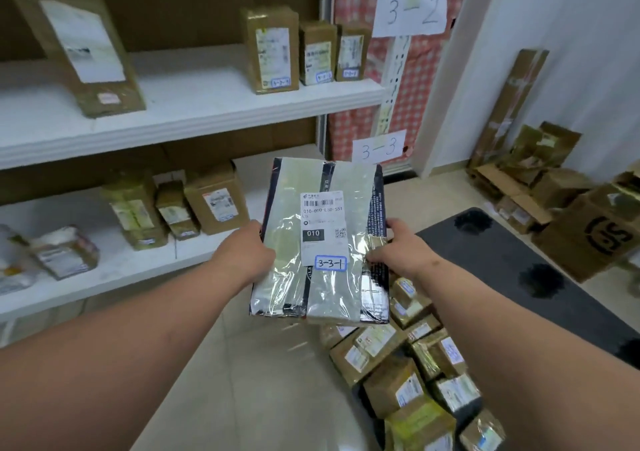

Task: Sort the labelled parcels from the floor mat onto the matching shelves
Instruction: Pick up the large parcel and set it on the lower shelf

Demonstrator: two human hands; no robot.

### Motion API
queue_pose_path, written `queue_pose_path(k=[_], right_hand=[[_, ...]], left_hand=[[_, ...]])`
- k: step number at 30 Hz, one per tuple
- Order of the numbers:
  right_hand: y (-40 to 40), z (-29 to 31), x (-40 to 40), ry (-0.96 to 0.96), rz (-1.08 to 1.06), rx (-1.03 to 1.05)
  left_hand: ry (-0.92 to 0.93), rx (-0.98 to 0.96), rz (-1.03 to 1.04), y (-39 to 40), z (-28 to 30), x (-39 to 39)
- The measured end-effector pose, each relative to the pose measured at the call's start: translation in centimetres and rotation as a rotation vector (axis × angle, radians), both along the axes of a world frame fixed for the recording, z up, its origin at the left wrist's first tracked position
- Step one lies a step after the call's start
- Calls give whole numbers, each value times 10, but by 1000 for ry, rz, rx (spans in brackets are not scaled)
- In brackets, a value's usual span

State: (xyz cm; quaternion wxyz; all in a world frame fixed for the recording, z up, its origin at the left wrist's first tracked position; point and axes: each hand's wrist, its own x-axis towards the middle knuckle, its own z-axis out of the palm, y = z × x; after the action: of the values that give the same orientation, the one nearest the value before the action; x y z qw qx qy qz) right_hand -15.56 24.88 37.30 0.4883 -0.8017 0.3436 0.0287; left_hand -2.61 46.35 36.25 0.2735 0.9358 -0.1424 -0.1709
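The flat taped parcel (pixel 320 242) is held in the air in front of the shelving, above the floor and the parcels still heaped at the near end of the floor mat (pixel 519 260). The left hand (pixel 247 249) grasps its left edge with fingers wrapped underneath; the right hand (pixel 398 246) grasps its right edge, thumb on top over the tape. The handwritten tag (pixel 331 263) on the parcel reads 3-3-1. The paper sign (pixel 379 148) on the upright reads 3-3 and sits level with the lower shelf (pixel 114 277); the sign (pixel 410 10) above reads 3-2 beside the upper shelf (pixel 194 97). Judgement: this parcel belongs on the lower shelf. Boxes occupy that shelf's left and middle, so the free space toward its right end, behind the parcel, looks the best spot. Recommended handling: keep both hands on the edges, lower to shelf height, slide it in with the tag facing out, and avoid knocking the upright boxes (pixel 216 201) beside that gap.
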Motion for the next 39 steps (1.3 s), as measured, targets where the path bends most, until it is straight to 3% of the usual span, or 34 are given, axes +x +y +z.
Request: queue_pose_path(k=[14,26,39], right_hand=[[31,58,44,-99,319,-46],[73,68,67,-154,549,-58],[151,93,94,-196,548,-8]], left_hand=[[-51,-81,240,58,53,-16],[-142,-88,526,109,68,-53],[-254,-102,530,184,103,-37]])
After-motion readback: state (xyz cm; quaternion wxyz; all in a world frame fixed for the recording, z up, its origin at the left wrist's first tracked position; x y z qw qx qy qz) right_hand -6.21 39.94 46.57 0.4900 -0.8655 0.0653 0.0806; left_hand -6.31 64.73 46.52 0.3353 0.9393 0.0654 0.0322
